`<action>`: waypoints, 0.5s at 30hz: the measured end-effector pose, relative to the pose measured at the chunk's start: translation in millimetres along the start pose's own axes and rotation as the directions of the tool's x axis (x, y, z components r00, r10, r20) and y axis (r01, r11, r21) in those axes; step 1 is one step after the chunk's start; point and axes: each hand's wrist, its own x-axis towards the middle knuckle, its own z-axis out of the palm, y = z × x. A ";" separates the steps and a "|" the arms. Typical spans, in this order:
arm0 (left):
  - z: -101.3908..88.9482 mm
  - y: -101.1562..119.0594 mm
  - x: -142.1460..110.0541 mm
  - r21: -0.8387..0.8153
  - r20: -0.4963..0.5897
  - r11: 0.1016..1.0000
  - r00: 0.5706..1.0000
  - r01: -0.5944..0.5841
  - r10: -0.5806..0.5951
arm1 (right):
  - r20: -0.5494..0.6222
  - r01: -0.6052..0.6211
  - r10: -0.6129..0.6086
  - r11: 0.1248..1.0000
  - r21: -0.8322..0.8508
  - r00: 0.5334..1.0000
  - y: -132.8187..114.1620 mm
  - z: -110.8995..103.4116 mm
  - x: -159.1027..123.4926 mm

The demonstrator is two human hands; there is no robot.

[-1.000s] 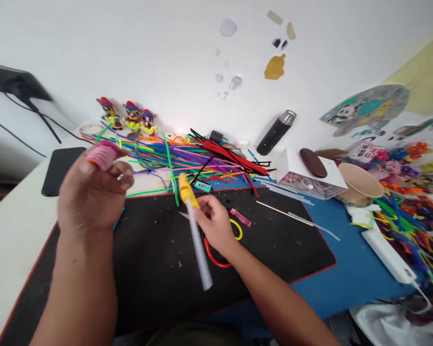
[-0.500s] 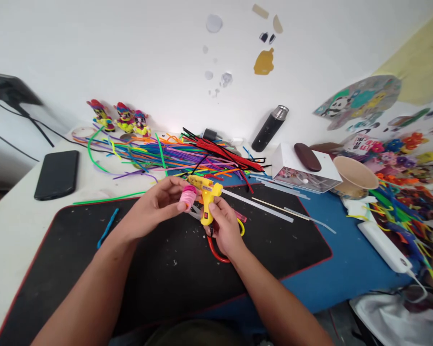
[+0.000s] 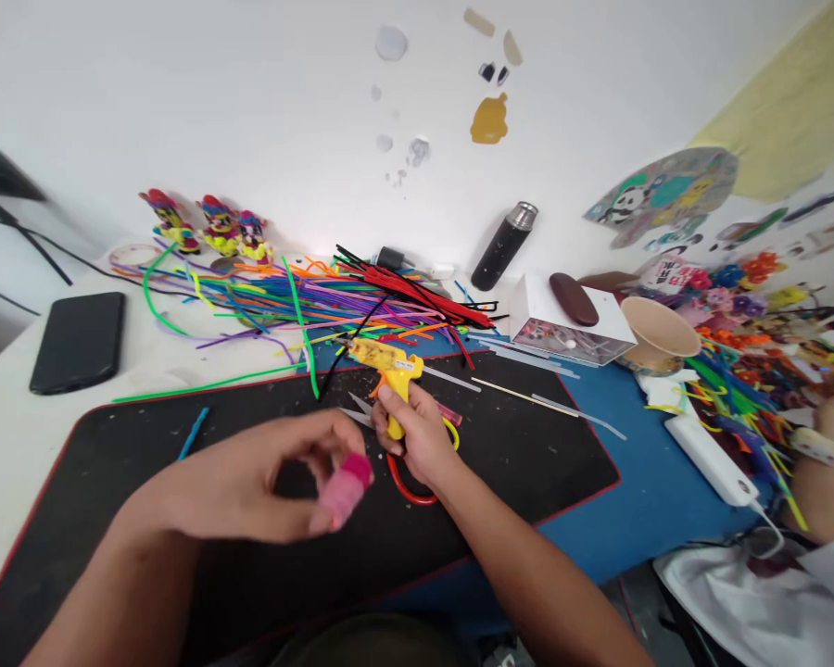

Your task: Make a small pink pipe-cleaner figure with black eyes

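Between the thumb and fingers of my left hand is a small pink coil of wound pipe cleaner, darker pink at its upper end and slightly blurred. My right hand grips the handle of a yellow hot glue gun, its nozzle facing left toward the pile and a clear glue stick sticking out behind. Under that hand lies a pair of scissors with a red and yellow handle, blades partly showing. The pink coil is apart from the nozzle, nearer to me.
A black mat covers the desk. Behind it are a heap of coloured pipe cleaners, several small figures, a black flask and a white box. A phone lies left, a white power strip right. Another person's arm shows at far right.
My left hand has drawn the pink coil away from the glue gun, down toward me. The right hand now holds the gun with its fingers further round the handle. The view has shifted slightly.
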 end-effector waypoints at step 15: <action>80.3 -23.6 40.4 0.436 0.153 0.900 0.983 0.023 -0.099 | 0.195 -0.033 0.075 0.977 -0.211 0.978 -22.2 16.2 -5.5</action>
